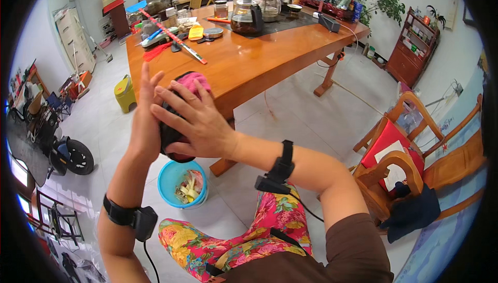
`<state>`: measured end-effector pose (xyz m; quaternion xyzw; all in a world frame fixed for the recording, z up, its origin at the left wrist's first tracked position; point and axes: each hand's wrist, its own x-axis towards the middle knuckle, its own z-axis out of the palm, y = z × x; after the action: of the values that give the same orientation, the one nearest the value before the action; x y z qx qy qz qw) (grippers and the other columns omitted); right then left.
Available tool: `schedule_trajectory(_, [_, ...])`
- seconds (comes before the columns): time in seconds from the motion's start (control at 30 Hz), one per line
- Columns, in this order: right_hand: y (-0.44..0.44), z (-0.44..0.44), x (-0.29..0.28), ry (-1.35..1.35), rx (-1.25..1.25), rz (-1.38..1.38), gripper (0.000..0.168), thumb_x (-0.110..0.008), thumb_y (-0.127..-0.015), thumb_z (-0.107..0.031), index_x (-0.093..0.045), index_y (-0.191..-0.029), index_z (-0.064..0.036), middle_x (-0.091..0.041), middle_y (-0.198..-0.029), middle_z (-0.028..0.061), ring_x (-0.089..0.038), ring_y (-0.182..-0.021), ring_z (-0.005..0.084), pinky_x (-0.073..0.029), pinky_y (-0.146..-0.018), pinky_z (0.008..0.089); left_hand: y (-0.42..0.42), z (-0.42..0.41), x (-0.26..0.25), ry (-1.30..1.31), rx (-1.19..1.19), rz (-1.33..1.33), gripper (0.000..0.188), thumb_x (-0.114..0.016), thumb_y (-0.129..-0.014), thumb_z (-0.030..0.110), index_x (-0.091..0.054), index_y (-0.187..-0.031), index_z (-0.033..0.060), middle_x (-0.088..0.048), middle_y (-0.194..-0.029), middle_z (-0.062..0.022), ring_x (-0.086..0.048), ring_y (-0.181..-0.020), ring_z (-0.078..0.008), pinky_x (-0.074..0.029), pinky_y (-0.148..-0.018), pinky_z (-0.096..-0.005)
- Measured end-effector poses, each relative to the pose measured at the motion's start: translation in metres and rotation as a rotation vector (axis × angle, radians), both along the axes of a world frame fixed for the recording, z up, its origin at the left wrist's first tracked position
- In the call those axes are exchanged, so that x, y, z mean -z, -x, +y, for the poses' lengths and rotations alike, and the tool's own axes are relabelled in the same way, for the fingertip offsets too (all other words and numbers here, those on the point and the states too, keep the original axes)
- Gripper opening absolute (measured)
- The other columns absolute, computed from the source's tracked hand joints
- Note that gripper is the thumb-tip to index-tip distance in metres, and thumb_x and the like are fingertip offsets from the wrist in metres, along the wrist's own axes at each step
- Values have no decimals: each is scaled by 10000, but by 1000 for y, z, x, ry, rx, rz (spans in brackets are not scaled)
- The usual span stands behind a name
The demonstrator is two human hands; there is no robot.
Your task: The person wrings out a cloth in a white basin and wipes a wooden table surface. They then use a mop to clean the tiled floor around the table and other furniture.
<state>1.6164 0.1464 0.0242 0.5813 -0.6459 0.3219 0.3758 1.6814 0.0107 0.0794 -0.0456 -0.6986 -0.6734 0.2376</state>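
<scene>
A black shoe-like item (168, 135) with a pink cloth (194, 82) at its upper end is between my two hands, above a blue bucket. My right hand (196, 123) lies across it with the fingers spread, pressing on its side. My left hand (144, 123) stands upright against its other side, palm inward and fingers pointing up. Both hands hide much of the item, so its exact kind is hard to tell. Just beyond is the near left corner of the wooden table (233, 84).
The blue bucket (165, 183) holds peels and scraps. A glass teapot (245, 20), jars and a red-patterned stick (173, 35) rest on the table. A yellow-green stool (125, 95) stands left, a motorcycle wheel (79, 157) farther left, wooden chairs (406, 162) right.
</scene>
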Motion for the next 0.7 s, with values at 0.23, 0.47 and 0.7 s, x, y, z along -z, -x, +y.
schedule_trajectory(0.23, [29, 15, 12, 12, 112, 144, 534, -763, -707, -388, -611, -1195, -233, -526, -1238, 48, -470, -1195, 286, -294, -1070, 598, 6, -49, 7, 557, -300, 52, 496, -447, -1048, 364, -483, -1431, 52, -457, -1487, -132, -400, -1395, -252, -310, -1143, -384])
schedule_trajectory(0.47, [140, 132, 29, -24, 425, 180, 713, -792, -646, -289, -541, -1314, -297, -484, -1372, 21, -390, -1347, 289, -184, -1154, 580, 12, -39, 20, 946, -238, -19, 353, -583, -959, 237, -661, -1219, 12, -556, -1379, -220, -435, -1370, -380, -330, -1121, -431])
schedule_trajectory(0.7, [219, 246, 25, 68, 720, 20, 610, -645, -829, -103, -483, -1410, -195, -427, -1448, 95, -339, -1386, 357, -259, -1146, 516, 12, -34, 17, 926, -237, -48, 322, -598, -935, 226, -690, -1164, 19, -581, -1354, -210, -465, -1344, -378, -358, -1097, -427])
